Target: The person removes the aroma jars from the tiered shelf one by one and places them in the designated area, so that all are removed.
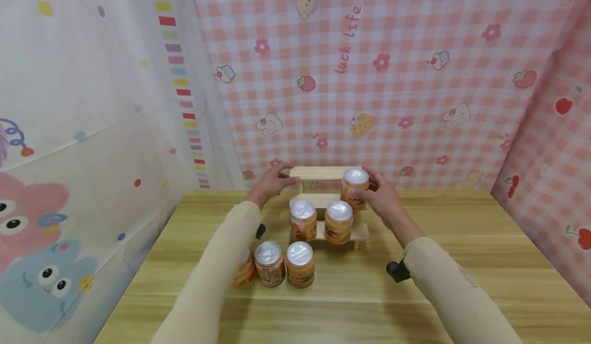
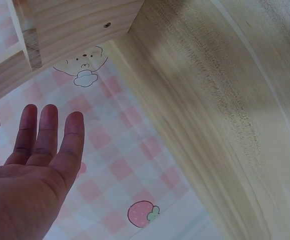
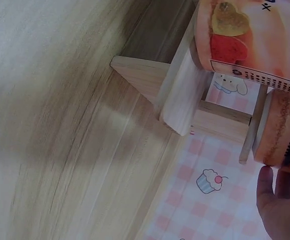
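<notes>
A three-tier wooden shelf (image 1: 323,172) stands at the back of the table. My left hand (image 1: 273,182) holds the left end of its top plank between thumb and finger; in the left wrist view the other fingers (image 2: 47,132) stretch out past the wood. With my right hand (image 1: 382,200) I grip an orange-labelled can (image 1: 355,186) with a silver lid at the right end of the middle tier. Its base meets the plank (image 3: 250,135) in the right wrist view. Two similar cans, one on the left (image 1: 303,223) and one near the middle (image 1: 338,225), stand upright on the bottom tier.
Three more cans stand in a row on the wooden table (image 1: 360,308) in front of the shelf: a right one (image 1: 300,267), a middle one (image 1: 270,266) and a left one (image 1: 245,271) partly behind my left sleeve. A pink checked curtain (image 1: 392,92) hangs behind.
</notes>
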### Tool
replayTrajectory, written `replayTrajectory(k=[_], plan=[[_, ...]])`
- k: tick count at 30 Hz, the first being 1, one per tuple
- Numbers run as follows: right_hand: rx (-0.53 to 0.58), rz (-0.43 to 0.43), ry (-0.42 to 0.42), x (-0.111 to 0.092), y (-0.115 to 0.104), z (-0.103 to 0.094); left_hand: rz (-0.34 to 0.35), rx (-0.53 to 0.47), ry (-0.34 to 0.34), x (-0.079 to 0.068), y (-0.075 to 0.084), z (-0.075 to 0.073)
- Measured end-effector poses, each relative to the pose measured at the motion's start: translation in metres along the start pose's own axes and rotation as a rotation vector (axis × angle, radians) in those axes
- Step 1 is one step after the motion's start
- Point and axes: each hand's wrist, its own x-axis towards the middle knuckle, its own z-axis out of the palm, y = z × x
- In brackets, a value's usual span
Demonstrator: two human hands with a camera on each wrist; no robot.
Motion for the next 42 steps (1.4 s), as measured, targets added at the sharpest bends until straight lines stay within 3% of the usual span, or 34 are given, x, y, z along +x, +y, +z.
replayTrajectory(k=[24, 32, 42], plan=[[-0.047, -0.075, 0.053, -0.004, 0.001, -0.01, -0.019, 0.056, 0.005, -0.002, 0.005, -0.002], [-0.068, -0.097, 0.114, -0.013, 0.002, -0.025, -0.01, 0.058, 0.008, -0.003, 0.003, -0.002], [-0.104, -0.125, 0.068, -0.04, 0.007, -0.052, 0.005, 0.097, 0.011, 0.001, 0.001, -0.003]])
